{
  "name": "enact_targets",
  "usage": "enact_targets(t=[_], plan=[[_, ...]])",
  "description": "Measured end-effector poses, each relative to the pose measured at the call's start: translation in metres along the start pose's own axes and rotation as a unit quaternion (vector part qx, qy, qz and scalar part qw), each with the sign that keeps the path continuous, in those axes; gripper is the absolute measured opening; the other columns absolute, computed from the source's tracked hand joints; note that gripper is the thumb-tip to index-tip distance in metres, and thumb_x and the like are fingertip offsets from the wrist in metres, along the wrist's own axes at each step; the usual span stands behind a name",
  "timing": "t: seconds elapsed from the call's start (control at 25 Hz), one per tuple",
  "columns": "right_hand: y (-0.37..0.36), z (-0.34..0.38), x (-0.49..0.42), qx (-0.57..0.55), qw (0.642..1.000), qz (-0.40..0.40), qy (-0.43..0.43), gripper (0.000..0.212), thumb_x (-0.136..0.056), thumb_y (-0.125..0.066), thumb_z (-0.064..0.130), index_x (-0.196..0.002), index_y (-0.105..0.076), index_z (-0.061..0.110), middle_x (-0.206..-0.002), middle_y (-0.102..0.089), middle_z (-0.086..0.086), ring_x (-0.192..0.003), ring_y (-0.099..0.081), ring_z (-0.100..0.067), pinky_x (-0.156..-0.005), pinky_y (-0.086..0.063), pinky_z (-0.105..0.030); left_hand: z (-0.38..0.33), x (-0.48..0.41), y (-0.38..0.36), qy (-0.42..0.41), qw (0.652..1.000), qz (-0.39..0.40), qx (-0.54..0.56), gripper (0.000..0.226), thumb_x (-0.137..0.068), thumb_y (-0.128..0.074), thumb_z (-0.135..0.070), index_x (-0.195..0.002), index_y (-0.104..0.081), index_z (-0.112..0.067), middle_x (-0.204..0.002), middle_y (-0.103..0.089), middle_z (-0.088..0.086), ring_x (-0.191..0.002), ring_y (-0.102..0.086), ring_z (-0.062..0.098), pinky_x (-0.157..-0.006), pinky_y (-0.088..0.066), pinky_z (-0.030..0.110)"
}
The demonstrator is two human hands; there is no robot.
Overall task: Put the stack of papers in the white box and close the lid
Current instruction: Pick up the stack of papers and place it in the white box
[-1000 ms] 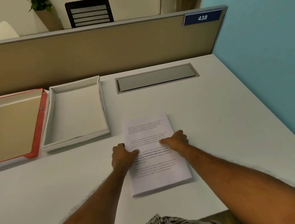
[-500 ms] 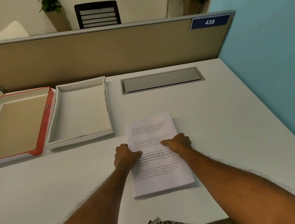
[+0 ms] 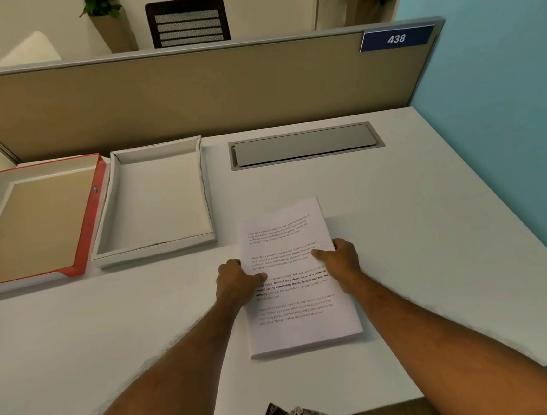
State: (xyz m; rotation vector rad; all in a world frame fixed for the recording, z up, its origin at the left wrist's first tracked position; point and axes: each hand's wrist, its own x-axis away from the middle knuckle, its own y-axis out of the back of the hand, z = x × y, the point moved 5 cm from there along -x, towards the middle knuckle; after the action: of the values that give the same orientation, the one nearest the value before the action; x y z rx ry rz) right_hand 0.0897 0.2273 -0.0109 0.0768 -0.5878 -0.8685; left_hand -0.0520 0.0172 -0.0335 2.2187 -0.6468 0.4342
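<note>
A stack of printed white papers point(image 3: 295, 324) lies flat on the white desk point(image 3: 416, 228) in front of me. My left hand point(image 3: 236, 285) grips its left edge, thumb on top of the sheet. My right hand point(image 3: 343, 264) grips the right edge, thumb on top as well. The open white box point(image 3: 157, 197) sits empty to the upper left of the papers. Its red-edged lid point(image 3: 85, 223) lies upside down just left of the box, touching it.
A grey cable hatch point(image 3: 303, 145) is set into the desk behind the papers. A tan partition point(image 3: 189, 95) runs along the desk's back edge and a blue wall point(image 3: 506, 120) closes the right side. The desk's front edge is near my body.
My right hand has slid from the middle of the page out to the stack's right edge. The left hand stays on the left edge. The papers remain on the desk.
</note>
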Motion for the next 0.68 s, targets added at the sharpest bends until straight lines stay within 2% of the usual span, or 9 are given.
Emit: enact_targets(t=[0.12,0.2,0.24,0.32,0.4,0.44,0.56,0.68], plan=[[0.001,0.006,0.014,-0.021,0.997,0.016,0.070,0.030,-0.084,-0.072,0.013,-0.113,-0.065,0.006,-0.112,-0.072,-0.013,-0.090,-0.070,-0.026,-0.079,-0.059,-0.037,0.000,-0.002,0.004,-0.027,0.998,0.011,0.050,0.082,-0.073,-0.079,-0.049,-0.134,-0.047,-0.005,-0.135,-0.055,0.014,-0.118,-0.058,0.031,-0.100,-0.050,0.047],[0.007,0.012,0.022,-0.067,0.992,0.041,0.094,0.028,-0.083,-0.074,0.010,-0.109,-0.066,0.008,-0.111,-0.073,-0.015,-0.090,-0.072,-0.028,-0.080,-0.061,-0.043,-0.002,0.002,0.009,-0.027,0.999,-0.026,0.026,0.089,-0.077,-0.064,-0.065,-0.139,-0.044,-0.005,-0.140,-0.046,0.015,-0.127,-0.049,0.034,-0.106,-0.043,0.048],[0.011,0.016,0.025,-0.084,0.990,0.052,0.101,0.027,-0.082,-0.075,0.010,-0.107,-0.067,0.010,-0.109,-0.073,-0.015,-0.090,-0.073,-0.029,-0.080,-0.061,-0.044,-0.005,0.006,0.011,-0.035,0.998,-0.043,0.019,0.086,-0.078,-0.059,-0.069,-0.135,-0.049,-0.007,-0.136,-0.047,0.015,-0.125,-0.049,0.034,-0.106,-0.043,0.048],[0.021,0.022,0.030,-0.106,0.986,0.063,0.111,0.027,-0.080,-0.076,0.010,-0.106,-0.068,0.012,-0.107,-0.074,-0.015,-0.088,-0.074,-0.030,-0.079,-0.062,-0.045,-0.016,0.013,0.009,-0.090,0.990,-0.029,0.101,0.075,-0.079,-0.057,-0.068,-0.124,-0.056,-0.009,-0.126,-0.058,0.011,-0.118,-0.058,0.031,-0.099,-0.049,0.046],[0.030,0.030,0.035,-0.108,0.984,0.053,0.131,0.030,-0.081,-0.075,0.012,-0.110,-0.067,0.009,-0.108,-0.074,-0.015,-0.089,-0.074,-0.029,-0.078,-0.062,-0.044,-0.031,0.025,0.007,-0.126,0.964,-0.003,0.235,0.061,-0.083,-0.058,-0.059,-0.121,-0.051,-0.011,-0.120,-0.064,0.006,-0.110,-0.065,0.026,-0.088,-0.057,0.040],[0.034,0.037,0.037,-0.097,0.983,0.040,0.150,0.032,-0.083,-0.074,0.014,-0.113,-0.066,0.008,-0.108,-0.074,-0.014,-0.089,-0.074,-0.029,-0.079,-0.062,-0.044,-0.040,0.029,0.010,-0.146,0.954,-0.013,0.263,0.051,-0.088,-0.057,-0.053,-0.120,-0.048,-0.014,-0.117,-0.064,0.003,-0.107,-0.066,0.024,-0.083,-0.059,0.038],[0.044,0.063,0.041,-0.064,0.975,-0.003,0.212,0.033,-0.086,-0.071,0.020,-0.115,-0.060,0.010,-0.108,-0.071,-0.007,-0.093,-0.071,-0.025,-0.080,-0.061,-0.041,-0.078,0.045,0.027,-0.241,0.934,-0.075,0.251,0.033,-0.093,-0.054,-0.044,-0.114,-0.042,-0.022,-0.107,-0.061,-0.006,-0.094,-0.069,0.016,-0.067,-0.060,0.027],[0.048,0.087,0.041,-0.053,0.963,-0.003,0.263,0.033,-0.086,-0.070,0.024,-0.115,-0.054,0.020,-0.104,-0.067,0.006,-0.093,-0.069,-0.014,-0.077,-0.061,-0.034,-0.104,0.058,0.045,-0.330,0.900,-0.109,0.263,0.026,-0.093,-0.052,-0.047,-0.111,-0.038,-0.034,-0.106,-0.060,-0.018,-0.090,-0.070,0.008,-0.062,-0.060,0.024]])
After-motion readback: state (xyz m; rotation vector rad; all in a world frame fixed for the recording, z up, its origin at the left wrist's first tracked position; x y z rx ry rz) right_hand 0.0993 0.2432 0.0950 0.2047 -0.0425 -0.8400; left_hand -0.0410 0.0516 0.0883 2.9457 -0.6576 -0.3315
